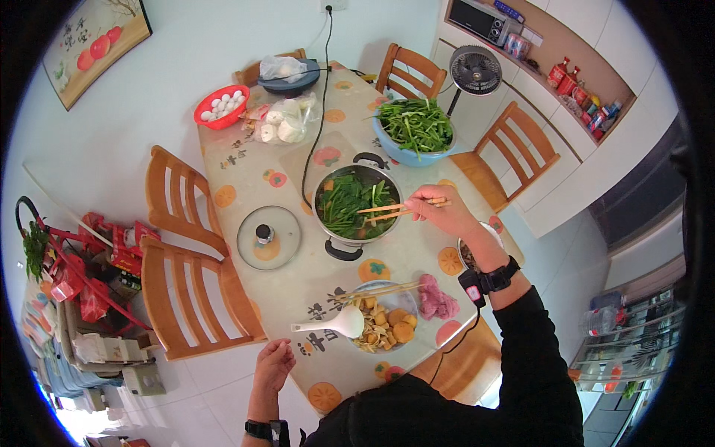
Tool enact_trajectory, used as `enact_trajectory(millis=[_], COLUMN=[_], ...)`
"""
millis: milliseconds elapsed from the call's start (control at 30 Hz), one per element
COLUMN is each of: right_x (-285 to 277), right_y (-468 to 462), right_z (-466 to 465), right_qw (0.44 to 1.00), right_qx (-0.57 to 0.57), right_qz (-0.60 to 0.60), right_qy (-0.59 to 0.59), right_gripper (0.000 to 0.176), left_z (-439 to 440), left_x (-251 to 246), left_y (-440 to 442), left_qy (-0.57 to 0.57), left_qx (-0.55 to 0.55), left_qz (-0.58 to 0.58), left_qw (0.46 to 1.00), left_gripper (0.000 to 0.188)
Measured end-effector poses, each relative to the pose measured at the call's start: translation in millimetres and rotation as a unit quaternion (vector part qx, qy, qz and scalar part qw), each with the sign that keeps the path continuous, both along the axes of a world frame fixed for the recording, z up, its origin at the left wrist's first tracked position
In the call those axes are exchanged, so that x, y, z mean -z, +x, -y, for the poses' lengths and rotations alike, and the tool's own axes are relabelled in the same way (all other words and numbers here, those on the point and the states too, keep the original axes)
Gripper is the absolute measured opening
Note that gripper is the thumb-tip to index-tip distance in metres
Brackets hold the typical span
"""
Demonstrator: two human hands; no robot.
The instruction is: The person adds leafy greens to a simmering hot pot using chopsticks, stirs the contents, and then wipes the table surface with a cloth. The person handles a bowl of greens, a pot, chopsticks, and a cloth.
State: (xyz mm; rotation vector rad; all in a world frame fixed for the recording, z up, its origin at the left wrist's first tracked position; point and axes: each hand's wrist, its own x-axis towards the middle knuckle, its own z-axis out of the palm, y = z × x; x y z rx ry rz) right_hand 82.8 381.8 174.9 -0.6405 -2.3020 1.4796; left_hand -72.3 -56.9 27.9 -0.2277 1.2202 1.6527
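Note:
My right hand (pixel 441 209) holds a pair of wooden chopsticks (pixel 385 211) over the steel pot (pixel 329 234). Their tips reach into leafy greens (pixel 352 204) that lie in liquid in the pot, with some orange-brown pieces among them. At the table's near left edge, my left hand (pixel 273 363) is loosely curled, with nothing visible in it. A white ladle (pixel 338 323) rests across a plate (pixel 410 302) of mushrooms (pixel 371 338) and round golden pieces (pixel 403 329). Thin sticks (pixel 385 289) lie over the plate's far rim. The glass lid (pixel 285 246) sits left of the pot.
A blue basin (pixel 413 158) of cut greens stands beyond the pot, near a fan (pixel 476 70). A black cord (pixel 321 134) crosses the table. Eggs fill a red basket (pixel 208 120). A pink cloth (pixel 438 299) and a partly hidden bowl (pixel 465 254) are at right; wooden chairs (pixel 192 302) surround the table.

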Motion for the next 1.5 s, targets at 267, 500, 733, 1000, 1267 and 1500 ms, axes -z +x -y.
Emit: enact_trajectory(millis=[267, 500, 733, 1000, 1267, 1500], right_x=[47, 3, 49, 32, 8, 31], right_y=[-13, 9, -5, -4, 1, 0], right_z=[10, 3, 7, 5, 9, 9], right_qw=[0.997, 0.995, 0.963, 0.994, 0.997, 0.996], right_qx=[-0.065, 0.061, 0.016, 0.078, 0.063, 0.057], right_qz=[-0.01, -0.058, -0.065, -0.058, 0.033, -0.006], right_qy=[0.031, 0.046, 0.261, 0.047, 0.002, 0.064], right_gripper=[0.014, 0.018, 0.014, 0.024, 0.024, 0.021], left_z=[-21, 5, -7, -4, -2, 4], left_x=[-3, 8, 1, 0, 6, -2], left_y=[3, 1, 3, -1, -3, -7], left_qy=[0.013, -0.008, -0.006, 0.015, 0.011, 0.02], left_qx=[0.037, -0.009, 0.01, 0.017, 0.02, 0.012], left_qz=[-0.001, -0.001, 0.0, 0.002, 0.002, -0.011], left_qw=[0.999, 1.0, 1.0, 1.0, 1.0, 1.0], left_gripper=[0.015, 0.017, 0.016, 0.016, 0.015, 0.015])
